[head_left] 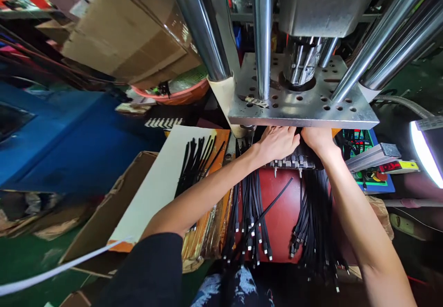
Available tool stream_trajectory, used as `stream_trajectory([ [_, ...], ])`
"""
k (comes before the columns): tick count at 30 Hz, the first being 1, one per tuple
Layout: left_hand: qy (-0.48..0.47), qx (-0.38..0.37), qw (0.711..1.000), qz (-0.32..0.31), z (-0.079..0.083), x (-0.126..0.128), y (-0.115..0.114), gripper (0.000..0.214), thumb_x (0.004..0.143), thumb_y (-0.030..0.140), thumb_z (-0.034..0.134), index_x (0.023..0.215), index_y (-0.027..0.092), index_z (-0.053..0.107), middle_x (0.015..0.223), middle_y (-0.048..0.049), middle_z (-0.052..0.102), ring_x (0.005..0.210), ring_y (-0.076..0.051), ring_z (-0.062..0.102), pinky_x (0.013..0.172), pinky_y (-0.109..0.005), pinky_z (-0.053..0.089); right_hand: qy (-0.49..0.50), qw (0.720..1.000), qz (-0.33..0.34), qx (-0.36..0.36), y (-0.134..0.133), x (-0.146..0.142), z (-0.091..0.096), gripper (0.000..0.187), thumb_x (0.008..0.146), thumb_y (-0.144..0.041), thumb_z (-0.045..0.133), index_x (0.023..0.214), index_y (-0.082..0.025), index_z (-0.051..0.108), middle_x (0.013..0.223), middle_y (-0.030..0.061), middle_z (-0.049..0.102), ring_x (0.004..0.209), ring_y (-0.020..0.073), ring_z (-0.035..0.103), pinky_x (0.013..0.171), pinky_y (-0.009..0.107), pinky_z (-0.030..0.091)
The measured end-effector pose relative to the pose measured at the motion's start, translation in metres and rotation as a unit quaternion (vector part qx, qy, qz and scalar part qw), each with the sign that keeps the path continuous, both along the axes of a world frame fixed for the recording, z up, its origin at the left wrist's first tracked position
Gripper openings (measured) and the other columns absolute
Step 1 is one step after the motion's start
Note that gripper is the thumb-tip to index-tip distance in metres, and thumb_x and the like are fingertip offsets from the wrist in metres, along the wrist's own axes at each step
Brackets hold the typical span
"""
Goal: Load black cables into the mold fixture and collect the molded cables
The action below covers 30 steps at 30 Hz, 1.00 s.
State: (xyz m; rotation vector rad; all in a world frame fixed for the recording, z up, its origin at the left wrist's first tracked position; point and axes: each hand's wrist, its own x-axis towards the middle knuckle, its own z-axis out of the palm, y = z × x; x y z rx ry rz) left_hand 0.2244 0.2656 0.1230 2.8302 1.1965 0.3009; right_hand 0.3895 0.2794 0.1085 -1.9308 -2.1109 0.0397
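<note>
slightly bent, close-set fingers of the bare left hand (278, 142) and hidden fingers of the bare right hand (317, 141) reach to the front edge of a thick, drilled grey steel plate (301, 113); what either grips, or how far the right is spread, i cannot tell. just nearer the body, small silver metal connectors (292, 163) line a dark block (306, 151), and thin black silver-tipped cables (316, 210) lie mostly in two bunches on a red surface (280, 233).

Dim, stretched edges — white glare from the lamp (426, 152) at right
</note>
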Motion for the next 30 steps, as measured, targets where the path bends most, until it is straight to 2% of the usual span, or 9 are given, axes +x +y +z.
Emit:
stream_trajectory([
  [6,-0.041,0.023,0.999,-0.017,0.005,-0.001,0.016,0.037,0.11,0.021,0.04,0.122,0.005,0.071,0.126,-0.0212,0.074,0.117,-0.03,0.07,0.107,-0.044,0.051,0.014,0.999,0.036,0.0,-0.008,0.007,0.014,0.053,0.09,-0.005,0.038,0.135,-0.009,0.065,0.121,0.0234,0.074,0.119,0.0384,0.066,0.105,0.055,0.051],
  [9,-0.113,0.059,0.99,-0.061,0.003,-0.031,-0.042,0.033,0.11,0.023,0.041,0.12,0.012,0.072,0.124,-0.0155,0.074,0.119,-0.027,0.067,0.106,-0.042,0.052,0.037,0.999,0.026,0.023,-0.081,0.004,0.017,0.041,0.1,-0.017,0.038,0.132,-0.014,0.064,0.124,0.0212,0.072,0.116,0.035,0.068,0.096,0.046,0.055],
  [11,-0.089,0.005,0.995,-0.038,-0.007,-0.055,-0.101,0.035,0.111,0.03,0.043,0.097,0.016,0.072,0.097,-0.0104,0.074,0.096,-0.025,0.071,0.087,-0.038,0.057,0.063,0.996,-0.043,0.054,-0.148,-0.002,0.006,0.034,0.108,-0.036,0.038,0.123,-0.019,0.062,0.109,0.0173,0.073,0.096,0.0317,0.071,0.083,0.042,0.056],
  [13,0.001,-0.071,0.997,0.037,-0.021,-0.076,-0.155,0.032,0.108,0.042,0.054,0.097,0.017,0.071,0.09,-0.0098,0.072,0.077,-0.025,0.071,0.067,-0.038,0.055,0.021,0.993,-0.111,-0.021,-0.211,-0.011,-0.012,0.038,0.107,-0.057,0.043,0.1,-0.024,0.061,0.085,0.0108,0.07,0.068,0.0295,0.067,0.059,0.039,0.047],
  [15,0.051,-0.1,0.992,0.061,-0.034,-0.089,-0.19,0.018,0.102,0.03,0.063,0.099,0.014,0.071,0.089,-0.0128,0.073,0.074,-0.029,0.071,0.064,-0.039,0.053,-0.053,0.976,-0.163,-0.132,-0.255,-0.018,-0.032,0.041,0.108,-0.058,0.041,0.09,-0.025,0.057,0.08,0.0088,0.068,0.059,0.0287,0.065,0.051,0.036,0.036],
  [20,-0.011,-0.285,0.957,0.054,-0.036,-0.093,-0.178,0.015,0.098,0.022,0.063,0.084,0.018,0.064,0.081,-0.0049,0.07,0.073,-0.021,0.067,0.067,-0.033,0.046,0.048,0.972,-0.141,-0.179,-0.277,-0.003,-0.055,0.041,0.111,-0.05,0.04,0.082,-0.025,0.056,0.079,0.0043,0.068,0.071,0.0264,0.068,0.062,0.035,0.04],
  [23,-0.149,-0.454,0.877,0.043,-0.025,-0.091,-0.16,0.03,0.095,0.031,0.065,0.071,0.019,0.054,0.064,0.0047,0.055,0.06,-0.012,0.054,0.059,-0.026,0.038,0.137,0.973,-0.149,-0.115,-0.275,0.01,-0.043,0.044,0.108,-0.058,0.044,0.085,-0.025,0.063,0.08,0.0044,0.068,0.074,0.0264,0.065,0.069,0.037,0.043],
  [26,-0.263,-0.621,0.737,0.051,-0.024,-0.084,-0.164,0.038,0.097,0.048,0.064,0.074,0.018,0.059,0.06,0.006,0.051,0.051,-0.01,0.05,0.05,-0.022,0.037,0.266,0.951,-0.123,-0.098,-0.282,-0.001,-0.024,0.043,0.105,-0.058,0.051,0.082,-0.025,0.064,0.073,0.0019,0.061,0.065,0.0224,0.056,0.063,0.035,0.043],
  [30,-0.406,-0.672,0.611,0.1,-0.03,-0.067,-0.188,0.056,0.092,0.07,0.066,0.092,0.014,0.072,0.062,0.0031,0.059,0.046,-0.01,0.053,0.042,-0.021,0.041,0.424,0.888,-0.012,-0.175,-0.297,-0.042,-0.005,0.047,0.106,-0.051,0.052,0.068,-0.024,0.055,0.062,-0.0012,0.05,0.056,0.0179,0.049,0.053,0.031,0.037],
])
